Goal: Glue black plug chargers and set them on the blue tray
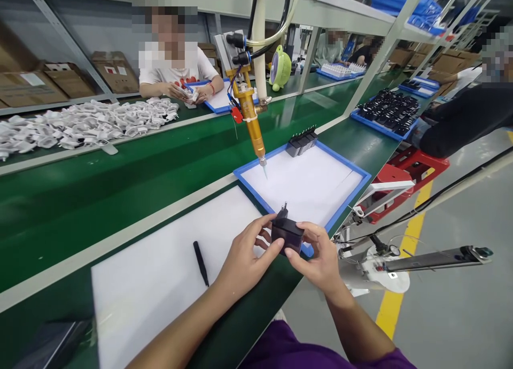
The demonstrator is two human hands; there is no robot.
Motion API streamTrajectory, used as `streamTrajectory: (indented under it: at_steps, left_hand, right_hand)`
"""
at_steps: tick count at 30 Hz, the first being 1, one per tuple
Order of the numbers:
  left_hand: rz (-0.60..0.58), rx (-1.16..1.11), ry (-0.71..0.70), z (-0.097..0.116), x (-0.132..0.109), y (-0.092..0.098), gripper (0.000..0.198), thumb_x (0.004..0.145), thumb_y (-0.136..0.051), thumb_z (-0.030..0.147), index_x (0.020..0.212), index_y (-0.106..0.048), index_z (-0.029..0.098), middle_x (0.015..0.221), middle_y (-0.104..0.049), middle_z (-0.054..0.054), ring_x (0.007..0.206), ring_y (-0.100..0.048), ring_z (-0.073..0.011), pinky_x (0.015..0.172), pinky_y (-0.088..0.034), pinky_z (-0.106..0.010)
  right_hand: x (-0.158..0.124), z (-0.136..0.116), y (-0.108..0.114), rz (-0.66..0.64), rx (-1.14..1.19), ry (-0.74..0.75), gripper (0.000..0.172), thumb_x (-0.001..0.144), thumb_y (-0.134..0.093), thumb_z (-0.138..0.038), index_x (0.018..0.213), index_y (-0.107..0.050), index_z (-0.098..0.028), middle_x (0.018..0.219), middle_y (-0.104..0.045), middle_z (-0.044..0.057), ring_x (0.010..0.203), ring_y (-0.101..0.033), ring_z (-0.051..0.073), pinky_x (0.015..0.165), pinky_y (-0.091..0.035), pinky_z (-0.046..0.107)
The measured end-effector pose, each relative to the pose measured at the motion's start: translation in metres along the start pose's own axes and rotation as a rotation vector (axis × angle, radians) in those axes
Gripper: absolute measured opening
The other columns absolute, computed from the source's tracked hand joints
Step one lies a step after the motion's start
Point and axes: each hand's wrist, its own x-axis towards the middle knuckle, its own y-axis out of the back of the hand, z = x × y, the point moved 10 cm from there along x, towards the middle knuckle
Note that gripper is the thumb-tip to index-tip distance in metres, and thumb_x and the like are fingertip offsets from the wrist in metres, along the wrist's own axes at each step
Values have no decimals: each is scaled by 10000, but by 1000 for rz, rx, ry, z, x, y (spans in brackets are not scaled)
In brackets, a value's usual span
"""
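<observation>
Between my two hands is a black plug-in power adapter point(287, 235), its two metal prongs pointing up and away from me. My left hand point(250, 251) grips its left side, the thumb on the near face. From the right, my right hand point(318, 254) pinches the other edge with thumb and fingers. Just beyond lies a blue-rimmed tray point(356, 190) with a white lining. A row of several black adapters point(301, 143) stands along its far edge, prongs up. Over the tray hangs a gold dispensing nozzle point(254, 133) with a fine tip, apart from the adapter.
A black pen-like tool point(201, 263) lies on a white sheet point(152, 283) at my left. Past the green conveyor point(100, 171), a person point(176, 64) handles white parts beside a white heap point(80, 124). A tray of black parts point(388, 112) sits farther right. A metal arm point(436, 259) juts out right.
</observation>
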Motion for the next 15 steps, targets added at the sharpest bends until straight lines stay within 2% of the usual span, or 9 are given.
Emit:
streamTrajectory:
  at_steps: [6,10,15]
  left_hand:
    - [6,-31,-23,5,0,1,410,884,-580,340,1277,-527,236,1125,-632,-55,830,-614,-143,765,-555,-301]
    - [-22,-83,-59,13,-4,0,441,879,-599,331,1299,-504,235,1074,-634,-53,871,-615,-157,774,-552,-302]
    - [-47,-121,-150,26,-10,-3,500,846,-656,273,1313,-479,258,1066,-610,-46,887,-615,-150,767,-549,-273]
  right_hand:
    - [-3,9,-4,-31,168,-88,468,798,-663,-247,1219,-460,-260,962,-653,34,823,-655,161,682,-561,284]
    - [-5,11,-7,-62,355,-124,390,841,-629,-293,1194,-465,-276,959,-645,26,822,-650,154,696,-554,282]
    - [-7,10,-3,-24,393,-136,383,851,-601,-403,1169,-443,-262,882,-619,22,717,-623,150,607,-525,272]
